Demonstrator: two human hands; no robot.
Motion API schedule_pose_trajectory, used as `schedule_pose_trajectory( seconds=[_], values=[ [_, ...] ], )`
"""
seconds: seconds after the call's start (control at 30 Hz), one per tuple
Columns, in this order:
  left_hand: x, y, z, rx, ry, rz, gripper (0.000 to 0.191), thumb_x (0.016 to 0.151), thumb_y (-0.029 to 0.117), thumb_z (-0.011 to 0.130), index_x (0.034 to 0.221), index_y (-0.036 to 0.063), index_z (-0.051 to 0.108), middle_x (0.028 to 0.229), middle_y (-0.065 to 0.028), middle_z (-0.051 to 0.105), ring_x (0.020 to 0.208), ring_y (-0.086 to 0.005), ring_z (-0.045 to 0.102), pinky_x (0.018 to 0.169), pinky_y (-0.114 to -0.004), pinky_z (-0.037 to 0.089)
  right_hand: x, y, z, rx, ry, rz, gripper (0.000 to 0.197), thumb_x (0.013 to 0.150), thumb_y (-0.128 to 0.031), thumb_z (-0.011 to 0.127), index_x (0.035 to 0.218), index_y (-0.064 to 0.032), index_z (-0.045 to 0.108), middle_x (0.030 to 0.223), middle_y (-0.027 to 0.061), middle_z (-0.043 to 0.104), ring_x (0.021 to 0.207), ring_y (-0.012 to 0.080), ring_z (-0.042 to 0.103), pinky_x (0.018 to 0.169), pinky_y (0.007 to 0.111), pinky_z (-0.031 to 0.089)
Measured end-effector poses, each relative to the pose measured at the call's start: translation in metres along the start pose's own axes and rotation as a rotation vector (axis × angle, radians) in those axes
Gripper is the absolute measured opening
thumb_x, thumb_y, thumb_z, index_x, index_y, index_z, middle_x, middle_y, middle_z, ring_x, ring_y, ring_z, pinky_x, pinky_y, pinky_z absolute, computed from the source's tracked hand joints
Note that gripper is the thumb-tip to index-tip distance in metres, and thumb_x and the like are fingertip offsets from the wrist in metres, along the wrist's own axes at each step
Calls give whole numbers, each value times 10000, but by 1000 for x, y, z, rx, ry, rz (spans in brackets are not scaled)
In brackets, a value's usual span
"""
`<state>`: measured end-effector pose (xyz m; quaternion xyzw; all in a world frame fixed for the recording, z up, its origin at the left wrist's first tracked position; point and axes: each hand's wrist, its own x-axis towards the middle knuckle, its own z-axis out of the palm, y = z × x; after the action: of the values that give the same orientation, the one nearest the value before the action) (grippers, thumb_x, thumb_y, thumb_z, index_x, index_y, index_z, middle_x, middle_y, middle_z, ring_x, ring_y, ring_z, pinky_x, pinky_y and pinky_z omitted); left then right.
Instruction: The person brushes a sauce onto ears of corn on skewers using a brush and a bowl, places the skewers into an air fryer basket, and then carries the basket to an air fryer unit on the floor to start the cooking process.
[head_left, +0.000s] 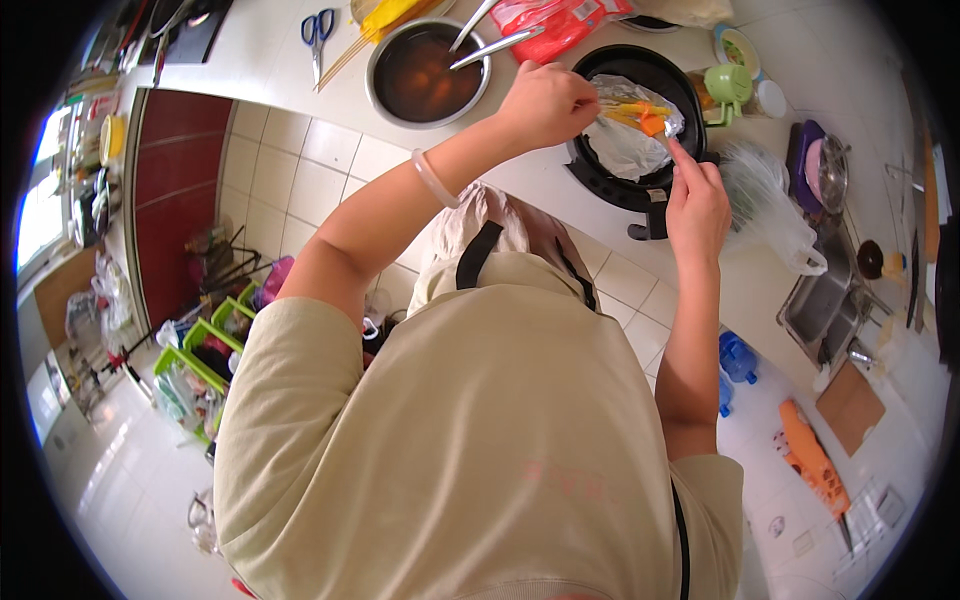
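In the head view, my left hand (551, 105) is closed at the left rim of a round black air fryer basket (694, 82). It seems to grip the stick ends of skewers of yellow food (626, 112). Those lie over crumpled aluminium foil (626, 150) inside the basket. My right hand (699, 199) holds a small tool with an orange head (652, 122), probably a brush, its index finger stretched along the handle. The orange head touches or lies just above the yellow food. My fingers hide most of the handle and the stick ends.
Left of the basket stands a metal bowl of dark liquid (427, 71) with two metal utensil handles (499, 49). Beyond are scissors (317, 37), more yellow skewers (386, 22) and a red plastic package (555, 22). A green-lidded container (727, 84), plastic bag (765, 202) and sink (817, 307) lie right.
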<state>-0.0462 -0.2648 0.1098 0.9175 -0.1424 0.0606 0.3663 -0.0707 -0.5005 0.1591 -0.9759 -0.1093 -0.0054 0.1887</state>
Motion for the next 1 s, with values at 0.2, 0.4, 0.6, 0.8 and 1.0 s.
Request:
schedule_pose_trajectory(
  seconds=[0.2,0.4,0.6,0.8,1.0],
  values=[
    [-4,10,13,20,-18,-61,145,781,221,601,766,87,656,711,-38,622,760,-247,576,699,-389,391,5,23,3,-74,-22,-37,286,873,-128,542,1118,-239,640,797,74,542,733,291,592,622,400,479],
    [-18,17,20,174,10,-187,122,771,220,613,757,121,683,817,-2,630,889,-233,547,789,-411,366,-4,60,-8,-41,39,96,291,877,-133,534,1131,-235,634,815,87,556,760,301,588,666,405,482],
    [0,25,68,414,5,-91,128,757,200,601,741,115,695,922,6,587,986,-229,483,864,-385,343,-26,77,-26,33,134,206,305,880,-133,531,1147,-241,630,809,81,555,750,287,582,660,387,479],
    [26,19,102,550,-49,-133,183,779,179,554,813,99,715,1026,-16,583,1073,-239,445,944,-385,302,-39,79,-33,104,204,237,311,870,-108,548,1143,-231,633,792,68,553,714,257,579,649,364,474],
    [32,29,100,897,-253,-34,207,779,175,549,866,121,730,1066,-40,581,1127,-253,415,1007,-410,246,-45,81,-37,154,261,262,301,869,-97,550,1128,-218,642,780,65,550,698,251,576,642,350,472]
  ],
)
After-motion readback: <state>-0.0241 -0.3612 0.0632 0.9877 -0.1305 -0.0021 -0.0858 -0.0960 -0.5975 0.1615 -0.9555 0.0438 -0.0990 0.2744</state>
